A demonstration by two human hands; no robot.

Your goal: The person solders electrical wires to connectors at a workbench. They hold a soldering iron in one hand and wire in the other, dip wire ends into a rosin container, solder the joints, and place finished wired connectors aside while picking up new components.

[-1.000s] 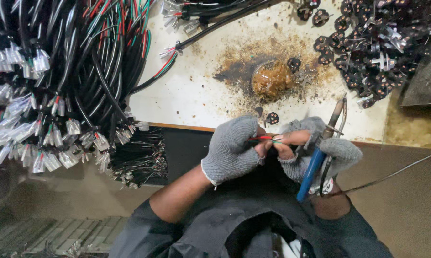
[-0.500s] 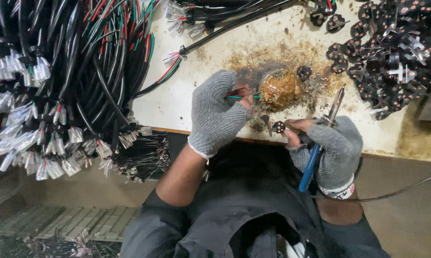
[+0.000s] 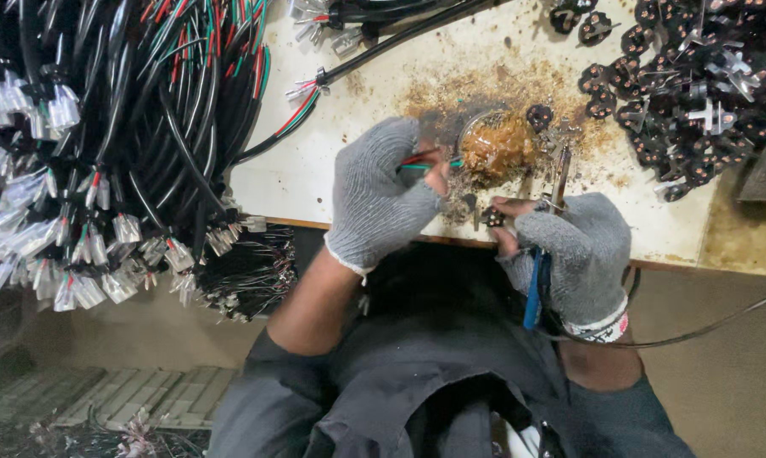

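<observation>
While left hand [image 3: 379, 199] pinches limp thin wires [image 3: 421, 161] just behind bared tips, I judge right hand [image 3: 574, 254] clamped on iron [image 3: 546, 246].

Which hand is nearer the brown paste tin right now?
Left. The left hand dips wire tips at the paste tin; the right hand, holding a blue-handled tool, sits below it.

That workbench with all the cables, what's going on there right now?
A person in grey knit gloves works at a stained white bench. The left hand holds thin red and green wire ends at a small dish of brown paste. The right hand holds a blue-handled tool and pinches a small black part. Black cable bundles lie left, black plugs right.
</observation>
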